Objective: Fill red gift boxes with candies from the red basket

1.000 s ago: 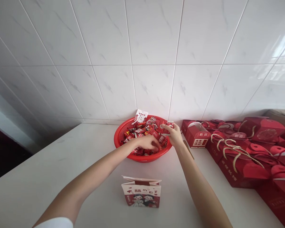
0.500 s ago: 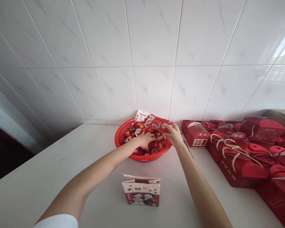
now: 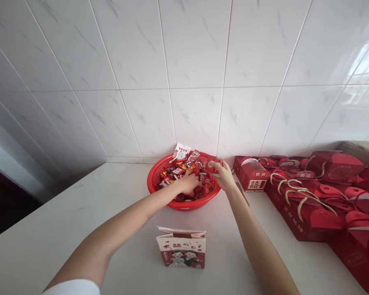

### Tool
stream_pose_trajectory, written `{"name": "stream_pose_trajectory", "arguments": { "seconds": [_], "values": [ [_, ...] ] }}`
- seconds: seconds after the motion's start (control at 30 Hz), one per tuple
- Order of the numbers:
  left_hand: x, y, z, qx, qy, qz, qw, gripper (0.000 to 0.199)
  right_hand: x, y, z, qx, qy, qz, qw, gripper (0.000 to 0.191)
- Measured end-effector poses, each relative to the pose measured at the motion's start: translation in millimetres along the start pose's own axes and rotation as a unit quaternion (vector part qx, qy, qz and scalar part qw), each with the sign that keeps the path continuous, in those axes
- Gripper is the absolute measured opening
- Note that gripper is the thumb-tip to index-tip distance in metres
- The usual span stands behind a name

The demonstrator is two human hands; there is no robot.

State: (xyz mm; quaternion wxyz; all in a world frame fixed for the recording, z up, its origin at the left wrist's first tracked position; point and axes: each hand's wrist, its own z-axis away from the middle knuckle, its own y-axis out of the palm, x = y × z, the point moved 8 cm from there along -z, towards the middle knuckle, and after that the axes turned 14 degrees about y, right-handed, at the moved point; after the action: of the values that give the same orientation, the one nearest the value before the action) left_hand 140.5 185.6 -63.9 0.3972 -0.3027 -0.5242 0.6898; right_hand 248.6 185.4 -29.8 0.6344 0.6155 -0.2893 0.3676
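A red perforated basket (image 3: 184,207) full of red-wrapped candies (image 3: 172,174) stands near the wall. Inside it, my left hand (image 3: 189,184) is among the candies with its fingers partly spread and bent; whether it grips any is hidden. Over the basket's right rim, my right hand (image 3: 224,174) is closed on red candy packets (image 3: 213,164). A small white and red paper bag (image 3: 183,252) with two cartoon figures stands upright on the table in front of the basket, its top open.
Many red gift boxes (image 3: 310,217), some with rope handles, crowd the white table (image 3: 80,205) on the right. A small red box (image 3: 254,176) stands just right of my right hand. Behind rises a tiled wall (image 3: 197,119).
My left hand has shifted slightly among the candies, its fingers bending more. My right hand still holds the packets at the rim. The whole view has moved a little.
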Motion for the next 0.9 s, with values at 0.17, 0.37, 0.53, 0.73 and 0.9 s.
{"name": "stream_pose_trajectory", "arguments": {
  "seconds": [0.17, 0.37, 0.53, 0.73, 0.9],
  "values": [
    [1.5, -1.2, -0.1, -0.016, 0.012, 0.031, 0.999, 0.016, -2.4, -2.3, -1.1, -0.006, 0.008, 0.003, 1.0, 0.029],
    [4.5, -7.3, 1.3, -0.063, 0.011, 0.075, 0.995, 0.006, -2.3, -3.3, -0.2, -0.014, 0.012, 0.009, 1.0, 0.029],
    [14.2, -15.2, 9.1, -0.129, -0.001, 0.143, 0.981, 0.016, -2.1, -4.5, -0.5, -0.018, 0.011, 0.014, 1.0, 0.028],
    [42.1, -33.0, 28.4, -0.282, -0.048, 0.229, 0.931, 0.025, -1.9, -5.8, -1.5, -0.02, 0.009, 0.016, 1.0, 0.031],
    [55.9, -42.5, 39.8, -0.379, -0.054, 0.301, 0.873, 0.048, -0.8, -2.9, -0.3, -0.01, 0.007, 0.017, 1.0, 0.03]
  ]
}}
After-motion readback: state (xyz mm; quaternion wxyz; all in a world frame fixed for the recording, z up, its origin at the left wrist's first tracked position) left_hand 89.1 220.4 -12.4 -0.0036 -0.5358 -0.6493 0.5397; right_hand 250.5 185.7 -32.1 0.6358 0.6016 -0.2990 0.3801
